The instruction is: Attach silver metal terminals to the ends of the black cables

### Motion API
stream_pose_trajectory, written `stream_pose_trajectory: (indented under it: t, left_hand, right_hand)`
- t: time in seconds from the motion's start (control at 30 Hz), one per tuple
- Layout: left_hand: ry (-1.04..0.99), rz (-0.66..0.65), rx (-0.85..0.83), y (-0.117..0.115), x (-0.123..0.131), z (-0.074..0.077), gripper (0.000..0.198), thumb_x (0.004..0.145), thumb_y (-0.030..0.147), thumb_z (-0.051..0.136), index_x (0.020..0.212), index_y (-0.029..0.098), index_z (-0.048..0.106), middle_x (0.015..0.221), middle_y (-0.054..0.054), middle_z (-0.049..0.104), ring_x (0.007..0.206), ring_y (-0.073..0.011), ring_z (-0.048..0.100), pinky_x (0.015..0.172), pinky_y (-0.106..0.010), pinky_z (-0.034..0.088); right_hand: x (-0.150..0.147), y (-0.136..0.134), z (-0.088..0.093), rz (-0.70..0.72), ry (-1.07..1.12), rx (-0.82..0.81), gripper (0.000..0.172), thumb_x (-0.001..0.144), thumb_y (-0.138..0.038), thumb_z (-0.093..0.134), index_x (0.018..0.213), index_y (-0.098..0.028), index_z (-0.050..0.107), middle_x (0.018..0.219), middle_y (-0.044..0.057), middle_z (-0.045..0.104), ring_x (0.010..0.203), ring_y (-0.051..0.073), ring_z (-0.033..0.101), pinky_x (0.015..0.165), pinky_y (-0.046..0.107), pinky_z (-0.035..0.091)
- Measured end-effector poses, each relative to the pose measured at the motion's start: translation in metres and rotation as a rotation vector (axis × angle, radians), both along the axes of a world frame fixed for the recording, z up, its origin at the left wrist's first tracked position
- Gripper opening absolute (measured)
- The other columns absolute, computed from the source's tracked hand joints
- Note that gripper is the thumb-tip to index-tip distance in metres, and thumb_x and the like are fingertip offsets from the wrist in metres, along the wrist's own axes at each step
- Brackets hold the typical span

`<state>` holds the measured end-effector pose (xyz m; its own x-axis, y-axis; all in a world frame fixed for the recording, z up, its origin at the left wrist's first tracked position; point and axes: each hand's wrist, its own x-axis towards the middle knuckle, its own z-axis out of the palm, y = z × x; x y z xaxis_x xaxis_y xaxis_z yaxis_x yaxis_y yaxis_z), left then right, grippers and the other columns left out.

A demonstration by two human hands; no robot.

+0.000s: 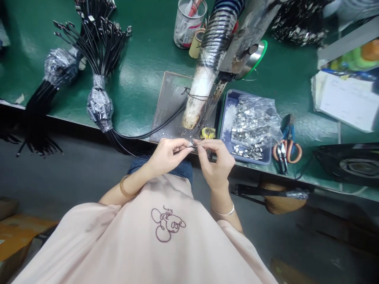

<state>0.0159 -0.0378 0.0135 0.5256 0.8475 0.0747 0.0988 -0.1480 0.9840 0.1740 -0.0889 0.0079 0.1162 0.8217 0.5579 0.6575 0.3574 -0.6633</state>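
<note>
Shirt (133, 244) nearest; cable (194, 146) spans left grip (166, 156) and right grip (217, 161).

Looks forward and steeply down from head height, over the pale pink cloth top (127, 244), close above the bare left hand (166, 156) and bare right hand (217, 161), reaching across the flat glossy green worktop (137, 96) beyond.

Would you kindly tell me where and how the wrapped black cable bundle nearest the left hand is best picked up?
I would grip the shiny wrapped middle of the cable bundle, from above, fingers across it; the left hand is nearer. The wrap gathers the cables into one thick bulge, whereas the far end fans out and the near end trails past the edge of the table.
</note>
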Motion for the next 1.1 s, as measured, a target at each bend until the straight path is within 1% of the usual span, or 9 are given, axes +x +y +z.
stream_pose_trajectory:
  t: [0.1, 0.2, 0.33, 0.43, 0.53, 0.67, 0.77, 0.87, 1.1]
  left_hand:
    - [-0.014, 0.044, 0.078, 0.000, -0.001, 0.000, 0.019, 0.089, 0.024, 0.060, 0.078, 0.012, 0.071, 0.066, -0.001, 0.065, 0.055, -0.0081, 0.045, 0.054, -0.021, 0.036]
    - [-0.038, 0.038, 0.050, 0.000, -0.001, -0.002, 0.021, 0.089, 0.027, 0.061, 0.078, 0.012, 0.072, 0.069, -0.003, 0.069, 0.057, -0.0090, 0.049, 0.056, -0.021, 0.039]
    - [-0.102, 0.036, -0.105, 0.001, 0.000, -0.003, 0.021, 0.086, 0.031, 0.064, 0.082, 0.012, 0.073, 0.072, -0.004, 0.071, 0.061, -0.0111, 0.055, 0.059, -0.022, 0.044]
    - [-0.120, 0.060, -0.117, 0.003, 0.001, -0.004, 0.021, 0.085, 0.033, 0.066, 0.079, 0.013, 0.072, 0.069, -0.002, 0.068, 0.059, -0.0103, 0.051, 0.057, -0.022, 0.041]
    - [-0.094, 0.070, -0.124, 0.006, 0.002, -0.005, 0.025, 0.085, 0.035, 0.065, 0.074, 0.013, 0.069, 0.060, 0.001, 0.059, 0.056, -0.0089, 0.045, 0.056, -0.022, 0.037]
    - [-0.134, 0.024, -0.270, 0.009, 0.004, -0.008, 0.033, 0.082, 0.044, 0.069, 0.073, 0.013, 0.066, 0.058, 0.003, 0.052, 0.052, -0.0077, 0.040, 0.052, -0.022, 0.032]
    - [-0.168, -0.005, -0.343, 0.011, 0.006, -0.010, 0.031, 0.080, 0.042, 0.071, 0.084, 0.011, 0.070, 0.053, 0.006, 0.044, 0.048, -0.0060, 0.032, 0.050, -0.022, 0.026]
    - [-0.200, 0.002, -0.354, 0.012, 0.007, -0.009, 0.030, 0.080, 0.040, 0.071, 0.084, 0.011, 0.071, 0.053, 0.006, 0.043, 0.048, -0.0054, 0.030, 0.049, -0.022, 0.024]
    - [-0.197, 0.054, -0.321, 0.014, 0.011, -0.009, 0.030, 0.079, 0.043, 0.075, 0.080, 0.013, 0.071, 0.058, 0.002, 0.055, 0.050, -0.0065, 0.041, 0.049, -0.021, 0.034]
  right_hand:
    - [0.001, 0.001, 0.003, -0.001, 0.043, -0.121, 0.007, 0.094, -0.020, 0.062, 0.087, -0.022, 0.059, 0.084, 0.000, 0.072, 0.080, 0.014, 0.073, 0.071, 0.026, 0.060]
    - [0.002, 0.001, 0.007, 0.031, 0.130, -0.206, 0.008, 0.093, -0.023, 0.063, 0.086, -0.022, 0.060, 0.082, -0.001, 0.070, 0.073, 0.012, 0.071, 0.067, 0.022, 0.059]
    - [-0.003, -0.002, 0.006, -0.077, 0.085, -0.062, 0.005, 0.092, -0.019, 0.066, 0.087, -0.022, 0.064, 0.087, 0.001, 0.074, 0.081, 0.014, 0.073, 0.069, 0.025, 0.060]
    - [-0.007, -0.003, 0.002, -0.147, -0.025, 0.050, 0.008, 0.089, -0.014, 0.068, 0.088, -0.022, 0.067, 0.088, 0.002, 0.076, 0.084, 0.016, 0.074, 0.070, 0.028, 0.060]
    - [-0.008, -0.002, -0.002, -0.152, -0.102, 0.113, 0.013, 0.087, -0.010, 0.069, 0.088, -0.023, 0.066, 0.088, 0.001, 0.077, 0.082, 0.016, 0.075, 0.072, 0.028, 0.060]
    - [-0.007, 0.001, -0.006, -0.131, -0.195, 0.186, 0.017, 0.086, -0.007, 0.069, 0.090, -0.024, 0.065, 0.090, 0.001, 0.078, 0.083, 0.016, 0.075, 0.076, 0.028, 0.060]
    - [-0.006, 0.003, -0.008, -0.135, -0.220, 0.205, 0.018, 0.086, -0.007, 0.068, 0.092, -0.025, 0.066, 0.090, 0.001, 0.078, 0.082, 0.016, 0.076, 0.075, 0.028, 0.061]
    - [-0.006, 0.004, -0.008, -0.146, -0.222, 0.211, 0.017, 0.087, -0.009, 0.069, 0.092, -0.025, 0.066, 0.090, 0.001, 0.078, 0.082, 0.016, 0.076, 0.075, 0.028, 0.062]
    - [-0.006, 0.007, -0.007, -0.162, -0.233, 0.171, 0.013, 0.088, -0.011, 0.069, 0.089, -0.024, 0.065, 0.091, 0.002, 0.078, 0.084, 0.017, 0.077, 0.074, 0.029, 0.063]
